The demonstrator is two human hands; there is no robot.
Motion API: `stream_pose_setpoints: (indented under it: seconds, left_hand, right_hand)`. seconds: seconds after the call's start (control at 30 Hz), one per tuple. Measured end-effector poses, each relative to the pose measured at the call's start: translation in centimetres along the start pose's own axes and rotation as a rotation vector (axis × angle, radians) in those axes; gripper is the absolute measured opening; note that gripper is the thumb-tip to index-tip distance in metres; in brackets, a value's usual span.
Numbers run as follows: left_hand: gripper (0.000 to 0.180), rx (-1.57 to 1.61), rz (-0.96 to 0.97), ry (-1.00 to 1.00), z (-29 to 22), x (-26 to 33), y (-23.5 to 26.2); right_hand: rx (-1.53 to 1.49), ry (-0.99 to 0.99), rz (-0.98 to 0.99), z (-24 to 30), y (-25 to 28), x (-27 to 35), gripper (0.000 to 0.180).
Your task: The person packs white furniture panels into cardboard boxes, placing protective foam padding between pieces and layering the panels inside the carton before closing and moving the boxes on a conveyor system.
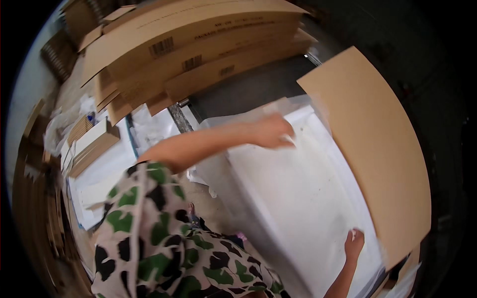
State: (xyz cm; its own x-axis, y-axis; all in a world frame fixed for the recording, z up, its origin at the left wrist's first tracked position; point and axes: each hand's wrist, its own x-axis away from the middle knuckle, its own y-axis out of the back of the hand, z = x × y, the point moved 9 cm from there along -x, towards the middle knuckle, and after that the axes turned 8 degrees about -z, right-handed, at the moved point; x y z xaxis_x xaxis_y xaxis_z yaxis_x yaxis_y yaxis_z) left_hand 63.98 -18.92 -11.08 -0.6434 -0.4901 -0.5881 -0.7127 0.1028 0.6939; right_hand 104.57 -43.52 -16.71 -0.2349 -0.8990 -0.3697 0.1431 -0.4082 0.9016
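A white sheet (298, 184) lines a long, shallow open carton in front of me, its thin translucent edges spilling over the sides. Over the sheet's far end is my left hand (272, 131), slightly blurred, its fingers curled closed with a whitish bit at their tips. My right hand (354, 243) is closed in a pinch near the carton's right side, lower in view. Something pale shows at its fingertips too, but I cannot make it out. Along the right side a wide brown cardboard flap (377, 149) lies folded outward.
Large flat brown cartons (198, 49) stand stacked at the far side, behind a dark flat surface (248, 84). On the left, a white-covered table (102, 174) carries a stack of boards (92, 144). Crumpled clear plastic (62, 124) and more cardboard (37, 208) lie beyond it.
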Motion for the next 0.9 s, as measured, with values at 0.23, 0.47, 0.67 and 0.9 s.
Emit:
stream_pose_setpoints:
  seconds: [0.23,0.47,0.67,0.9]
  left_hand:
    - [0.016,-0.740,-0.648,0.203,0.6,22.2,31.4]
    - [0.032,-0.781,-0.898,0.552,-0.4,39.9,39.0]
    - [0.055,-0.700,-0.887,0.690,2.3,42.6,38.6]
    - [0.019,-0.912,-0.818,0.316,4.2,41.6,39.9]
  right_hand:
    - [-0.402,-0.063,-0.101,26.7,1.6,-4.0,0.018]
    - [-0.893,0.104,0.143,55.4,-10.5,-8.9,0.036]
    - [-1.357,-0.610,0.433,61.3,-29.1,-15.4,0.067]
    - [-1.640,-0.696,0.519,65.1,-40.2,-23.5,0.075]
